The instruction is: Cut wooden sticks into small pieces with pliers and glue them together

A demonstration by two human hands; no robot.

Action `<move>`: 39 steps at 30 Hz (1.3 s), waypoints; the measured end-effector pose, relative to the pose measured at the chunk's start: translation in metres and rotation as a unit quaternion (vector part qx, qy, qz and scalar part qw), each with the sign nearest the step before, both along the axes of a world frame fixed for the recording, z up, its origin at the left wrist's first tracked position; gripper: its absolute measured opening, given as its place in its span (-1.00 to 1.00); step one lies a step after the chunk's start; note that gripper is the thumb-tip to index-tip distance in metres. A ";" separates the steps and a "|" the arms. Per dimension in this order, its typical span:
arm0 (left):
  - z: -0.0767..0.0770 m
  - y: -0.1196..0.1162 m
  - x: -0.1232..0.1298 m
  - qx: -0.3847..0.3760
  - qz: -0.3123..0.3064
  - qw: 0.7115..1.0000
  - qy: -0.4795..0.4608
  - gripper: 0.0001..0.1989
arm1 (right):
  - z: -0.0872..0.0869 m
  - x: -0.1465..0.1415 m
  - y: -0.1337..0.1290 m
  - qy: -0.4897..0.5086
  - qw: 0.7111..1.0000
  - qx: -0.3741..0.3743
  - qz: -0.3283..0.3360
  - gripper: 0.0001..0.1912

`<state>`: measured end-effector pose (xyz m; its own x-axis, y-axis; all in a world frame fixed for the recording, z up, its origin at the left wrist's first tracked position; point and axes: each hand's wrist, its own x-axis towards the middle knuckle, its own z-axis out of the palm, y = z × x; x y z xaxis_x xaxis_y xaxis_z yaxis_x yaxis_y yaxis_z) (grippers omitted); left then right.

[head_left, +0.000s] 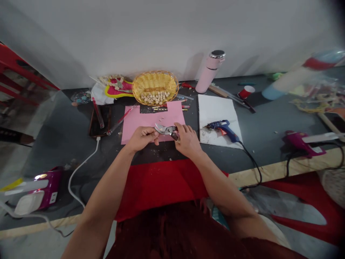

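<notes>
My right hand (188, 139) is wrapped around the handles of a pair of pruning shears (166, 130), whose curved metal blades point left. At the blade tip, my left hand (144, 138) has its fingers pinched together; whatever sits between them is too small to make out. Both hands are over a pink sheet of paper (132, 124) with a notch in its far edge. Just beyond the paper stands a yellow wicker basket (155, 81) with many small pale pieces (156, 98) in it. A few similar bits lie on the paper.
Right of the paper, a blue glue gun (225, 129) rests on a white board (215, 104). Behind stands a pink flask (210, 72). A phone (100, 120) with a white cable lies left. Purple power strips (50, 189) sit near the table's front edge. A red cloth (164, 183) covers my lap.
</notes>
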<state>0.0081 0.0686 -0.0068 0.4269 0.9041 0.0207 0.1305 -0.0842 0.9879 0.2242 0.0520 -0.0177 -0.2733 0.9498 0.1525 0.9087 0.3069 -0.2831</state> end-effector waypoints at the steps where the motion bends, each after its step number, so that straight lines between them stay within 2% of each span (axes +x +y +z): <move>1: 0.000 0.000 -0.001 -0.009 -0.002 1.000 -0.010 -0.65 | 0.000 0.000 0.000 0.003 1.000 -0.001 0.002 -0.40; 6: 0.002 -0.001 -0.001 -0.013 0.016 1.000 -0.024 -0.66 | 0.004 -0.004 -0.004 -0.006 1.000 -0.003 0.001 -0.57; 9: 0.003 -0.001 0.003 0.022 0.038 0.999 0.000 -0.66 | 0.006 -0.004 -0.006 -0.019 1.000 -0.019 -0.005 -0.59; 13: 0.002 -0.002 0.011 0.096 0.105 0.990 0.008 -0.73 | 0.006 -0.002 -0.005 -0.006 0.999 -0.029 -0.012 -0.57; 17: -0.001 -0.002 0.015 0.133 0.165 0.977 0.020 -0.80 | 0.002 -0.001 -0.002 0.021 0.999 -0.011 -0.022 -0.52; 19: -0.002 -0.002 0.015 0.124 0.158 0.979 0.022 -0.79 | 0.001 -0.001 -0.001 0.019 1.000 0.002 -0.025 -0.45; 25: -0.001 -0.002 0.011 0.070 0.080 0.994 0.018 -0.75 | 0.000 0.001 0.000 0.001 1.000 0.017 -0.015 -0.34; 33: 0.003 -0.002 0.010 0.085 0.097 0.992 0.019 -0.72 | 0.007 -0.002 -0.004 -0.014 1.000 -0.006 -0.014 -0.49; 39: -0.003 -0.002 0.013 0.100 0.120 0.988 0.018 -0.76 | 0.008 -0.003 -0.006 -0.029 0.999 -0.026 -0.024 -0.54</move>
